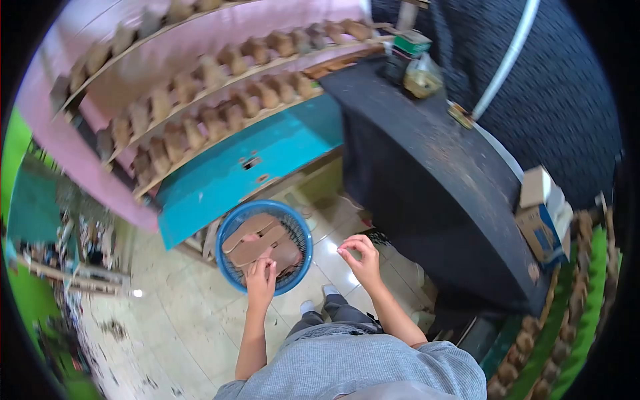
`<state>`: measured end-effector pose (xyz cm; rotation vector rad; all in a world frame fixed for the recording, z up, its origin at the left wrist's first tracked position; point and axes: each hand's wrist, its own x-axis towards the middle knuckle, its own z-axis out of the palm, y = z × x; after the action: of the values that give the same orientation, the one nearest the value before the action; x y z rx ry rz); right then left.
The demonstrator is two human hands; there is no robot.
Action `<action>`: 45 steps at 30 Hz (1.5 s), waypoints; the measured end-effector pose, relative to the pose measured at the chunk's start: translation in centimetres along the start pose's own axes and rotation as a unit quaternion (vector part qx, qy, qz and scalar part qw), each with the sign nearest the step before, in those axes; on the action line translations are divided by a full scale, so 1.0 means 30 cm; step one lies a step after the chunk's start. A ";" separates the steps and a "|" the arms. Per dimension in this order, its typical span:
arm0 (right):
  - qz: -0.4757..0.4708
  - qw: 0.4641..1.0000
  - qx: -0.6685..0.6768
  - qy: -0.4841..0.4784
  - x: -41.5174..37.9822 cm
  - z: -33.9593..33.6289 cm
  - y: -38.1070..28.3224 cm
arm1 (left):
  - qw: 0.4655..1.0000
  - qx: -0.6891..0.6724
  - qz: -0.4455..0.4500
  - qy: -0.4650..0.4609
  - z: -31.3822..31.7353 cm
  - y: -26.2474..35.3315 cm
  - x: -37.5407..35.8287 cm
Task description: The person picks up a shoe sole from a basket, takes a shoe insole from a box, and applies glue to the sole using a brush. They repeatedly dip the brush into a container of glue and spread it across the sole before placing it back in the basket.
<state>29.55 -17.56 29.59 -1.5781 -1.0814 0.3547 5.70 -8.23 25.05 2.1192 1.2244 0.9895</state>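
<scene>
Over the near rim of a blue plastic basket (306,267) is my left hand (261,281), its fingers pointing forward and slightly bent, with a gap between thumb and fingers. Inside the basket lie flat brown sole-shaped pieces (260,247), with pinkish pieces partly hidden beneath them. My right hand (363,261) is raised to the right of the basket, apart from it. Its fingers are curled toward the thumb in a pinch; I cannot tell what, if anything, is between the tips.
Shelves (200,97) with rows of brown shoe lasts stand ahead, above a turquoise board (227,183). On the right, a black-covered table (427,127) carries a plastic bag (423,77) and a cardboard box (540,223). More lasts (520,353) line green shelving at lower right. Tiled floor (180,320) lies below.
</scene>
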 end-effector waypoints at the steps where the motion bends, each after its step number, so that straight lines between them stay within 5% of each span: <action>1: 0.006 1.000 -0.009 0.026 -0.019 -0.049 -0.011 | 1.000 -0.005 0.012 -0.025 0.019 0.021 0.016; 3: -0.031 0.995 -0.064 0.067 -0.061 -0.158 -0.026 | 0.995 0.018 0.090 -0.041 0.057 0.097 0.049; 16: -0.013 0.912 -0.256 0.320 -0.265 -0.892 -0.014 | 0.939 -0.155 0.246 -0.187 0.578 0.742 0.092; 30: -0.025 0.855 -0.313 0.413 -0.333 -1.568 0.099 | 0.855 -0.249 0.370 -0.265 1.141 1.428 -0.067; 45: -0.069 0.796 -0.389 0.459 -0.044 -2.089 0.242 | 0.769 -0.318 0.490 -0.260 1.636 2.061 0.063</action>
<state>77.18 -56.81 42.80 -1.9916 -0.5336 -1.0215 77.05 -38.75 39.66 2.1304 -0.5514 0.8722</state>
